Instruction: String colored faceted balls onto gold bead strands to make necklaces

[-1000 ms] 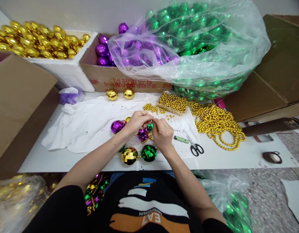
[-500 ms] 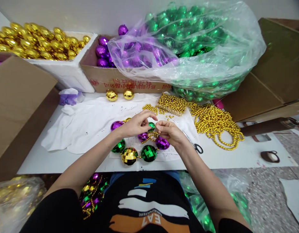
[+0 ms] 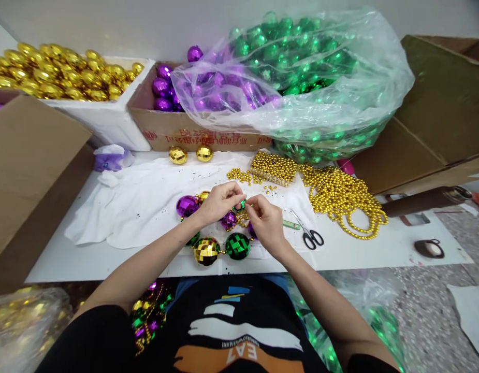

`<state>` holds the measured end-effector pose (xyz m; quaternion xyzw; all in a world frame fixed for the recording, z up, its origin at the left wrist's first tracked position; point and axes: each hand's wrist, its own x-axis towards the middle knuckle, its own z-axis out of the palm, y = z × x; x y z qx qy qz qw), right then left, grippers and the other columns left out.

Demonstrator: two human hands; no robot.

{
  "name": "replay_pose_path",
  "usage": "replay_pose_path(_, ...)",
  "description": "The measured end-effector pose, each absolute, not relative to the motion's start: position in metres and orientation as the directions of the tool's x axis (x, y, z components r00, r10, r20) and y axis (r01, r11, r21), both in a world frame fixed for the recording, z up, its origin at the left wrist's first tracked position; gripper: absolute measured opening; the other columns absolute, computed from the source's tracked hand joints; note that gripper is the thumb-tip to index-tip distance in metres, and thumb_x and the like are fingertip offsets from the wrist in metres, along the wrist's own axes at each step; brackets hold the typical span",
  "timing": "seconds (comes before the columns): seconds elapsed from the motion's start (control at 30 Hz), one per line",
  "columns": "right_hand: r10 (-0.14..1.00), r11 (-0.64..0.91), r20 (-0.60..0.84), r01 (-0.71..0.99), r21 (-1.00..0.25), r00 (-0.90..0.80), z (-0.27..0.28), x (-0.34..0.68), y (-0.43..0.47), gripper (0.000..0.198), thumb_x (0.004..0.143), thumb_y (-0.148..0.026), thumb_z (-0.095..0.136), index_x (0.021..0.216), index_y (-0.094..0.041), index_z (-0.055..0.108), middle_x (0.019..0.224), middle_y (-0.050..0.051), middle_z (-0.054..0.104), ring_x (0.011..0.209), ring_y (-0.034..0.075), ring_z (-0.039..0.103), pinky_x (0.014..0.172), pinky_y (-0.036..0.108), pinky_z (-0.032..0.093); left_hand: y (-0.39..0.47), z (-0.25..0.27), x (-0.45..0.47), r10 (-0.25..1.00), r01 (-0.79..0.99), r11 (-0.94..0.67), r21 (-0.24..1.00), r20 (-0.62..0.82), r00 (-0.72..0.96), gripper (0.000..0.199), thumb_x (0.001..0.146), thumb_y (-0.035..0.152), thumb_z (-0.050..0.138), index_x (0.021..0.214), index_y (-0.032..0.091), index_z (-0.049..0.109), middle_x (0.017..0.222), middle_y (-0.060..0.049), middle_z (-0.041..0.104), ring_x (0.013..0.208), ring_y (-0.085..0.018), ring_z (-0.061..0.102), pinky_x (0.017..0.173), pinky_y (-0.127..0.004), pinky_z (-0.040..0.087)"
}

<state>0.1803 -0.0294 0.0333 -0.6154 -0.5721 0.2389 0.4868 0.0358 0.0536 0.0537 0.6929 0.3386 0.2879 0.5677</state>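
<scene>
My left hand (image 3: 223,199) is closed in a pinch above a string of large faceted balls. My right hand (image 3: 266,220) pinches close beside it, fingertips nearly touching the left ones. What lies between the fingertips is too small to make out. Under the fingers shows a small part of a green ball (image 3: 240,205). Around them are a purple ball (image 3: 188,205), a smaller purple ball (image 3: 228,220), a gold ball (image 3: 206,250) and a green ball (image 3: 237,245), joined with small gold beads. My right hand partly hides another purple ball.
Black-handled scissors (image 3: 313,238) and a green-handled tool (image 3: 291,224) lie right of my hands. Gold bead strands (image 3: 340,197) and a bead-filled box (image 3: 274,167) sit behind. A carton (image 3: 200,137), a plastic bag of green balls (image 3: 320,119) and a brown carton (image 3: 429,114) border the table.
My left hand has shifted slightly right and down. My right hand has turned and moved left and down, now covering much of the right purple ball. More of the scissors and the green-handled tool show.
</scene>
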Motion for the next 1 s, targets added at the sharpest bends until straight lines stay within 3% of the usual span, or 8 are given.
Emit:
replay_pose_path(0.17, 0.819, 0.276, 0.572, 0.844, -0.461, 0.044, 0.021, 0.177, -0.03, 0.021, 0.096, -0.02, 0.049, 0.091, -0.02, 0.069, 0.066, 0.002, 0.065, 0.062, 0.013, 0.057, 0.061, 0.025, 0.035, 0.055, 0.056, 0.041, 0.805, 0.131, 0.071, 0.989, -0.135, 0.577, 0.02, 0.079, 0.03, 0.067, 0.075, 0.016, 0.054, 0.052, 0.005, 0.056, 0.04, -0.004, 0.041, 0.04, -0.017, 0.028)
replay_pose_path(0.27, 0.844, 0.265, 0.535, 0.839, -0.475, 0.036, 0.019, 0.178, -0.027, 0.023, 0.096, -0.022, 0.048, 0.087, -0.021, 0.07, 0.068, 0.004, 0.067, 0.065, 0.015, 0.058, 0.063, 0.027, 0.036, 0.056, 0.055, 0.041, 0.797, 0.136, 0.139, 0.981, -0.192, 0.572, 0.021, 0.08, 0.03, 0.066, 0.074, 0.016, 0.052, 0.052, 0.005, 0.056, 0.038, -0.004, 0.041, 0.038, -0.016, 0.027)
replay_pose_path(0.33, 0.909, 0.195, 0.398, 0.714, -0.672, 0.127, 0.022, 0.181, -0.025, 0.02, 0.093, -0.024, 0.053, 0.082, -0.021, 0.069, 0.064, 0.002, 0.063, 0.06, 0.014, 0.053, 0.059, 0.026, 0.034, 0.058, 0.055, 0.038, 0.785, 0.138, 0.144, 0.98, -0.198, 0.587, 0.02, 0.082, 0.032, 0.065, 0.08, 0.016, 0.052, 0.056, 0.004, 0.058, 0.039, -0.004, 0.044, 0.039, -0.016, 0.029)
replay_pose_path(0.43, 0.99, -0.081, -0.058, 0.173, -0.982, 0.131, 0.029, 0.19, -0.021, 0.015, 0.083, -0.033, 0.065, 0.076, -0.02, 0.063, 0.051, -0.005, 0.045, 0.044, 0.008, 0.032, 0.046, 0.024, 0.025, 0.06, 0.057, 0.033, 0.754, 0.115, 0.058, 0.992, -0.119, 0.646, 0.022, 0.084, 0.028, 0.061, 0.102, 0.017, 0.054, 0.075, 0.001, 0.063, 0.047, -0.005, 0.051, 0.042, -0.017, 0.034)
replay_pose_path(0.57, 0.89, -0.455, -0.399, -0.409, -0.791, -0.22, 0.036, 0.206, -0.016, 0.032, 0.067, -0.037, 0.08, 0.072, -0.02, 0.053, 0.045, -0.014, 0.02, 0.04, 0.004, 0.007, 0.038, 0.02, 0.007, 0.059, 0.062, 0.029, 0.637, 0.088, -0.236, 0.968, 0.085, 0.766, 0.025, 0.081, 0.016, 0.058, 0.107, 0.019, 0.059, 0.102, -0.004, 0.062, 0.061, -0.005, 0.053, 0.054, -0.019, 0.041)
replay_pose_path(0.8, 0.863, -0.504, -0.411, -0.545, -0.67, -0.294, 0.035, 0.209, -0.016, 0.034, 0.064, -0.029, 0.084, 0.075, -0.019, 0.053, 0.046, -0.015, 0.016, 0.041, 0.003, 0.005, 0.035, 0.017, 0.006, 0.053, 0.055, 0.032, 0.564, 0.085, -0.561, 0.824, 0.305, 0.768, 0.008, 0.088, 0.022, 0.061, 0.094, 0.02, 0.067, 0.109, -0.004, 0.056, 0.07, -0.007, 0.052, 0.068, -0.024, 0.045)
replay_pose_path(0.9, 0.864, -0.502, -0.414, -0.536, -0.679, -0.285, 0.033, 0.206, -0.017, 0.033, 0.064, -0.031, 0.084, 0.077, -0.018, 0.055, 0.046, -0.015, 0.016, 0.041, 0.003, 0.005, 0.035, 0.018, 0.006, 0.052, 0.053, 0.034, 0.575, 0.093, -0.615, 0.783, 0.364, 0.733, 0.009, 0.09, 0.025, 0.06, 0.086, 0.019, 0.066, 0.101, -0.004, 0.059, 0.09, -0.014, 0.057, 0.081, -0.029, 0.046)
replay_pose_path(1.0, 0.885, -0.466, -0.407, -0.468, -0.751, -0.226, 0.031, 0.205, -0.016, 0.033, 0.064, -0.036, 0.082, 0.076, -0.018, 0.057, 0.045, -0.014, 0.019, 0.041, 0.004, 0.007, 0.038, 0.02, 0.006, 0.052, 0.056, 0.034, 0.625, 0.173, -0.576, 0.799, 0.294, 0.724, 0.011, 0.091, 0.024, 0.057, 0.083, 0.018, 0.06, 0.089, -0.002, 0.062, 0.084, -0.014, 0.057, 0.077, -0.029, 0.044)
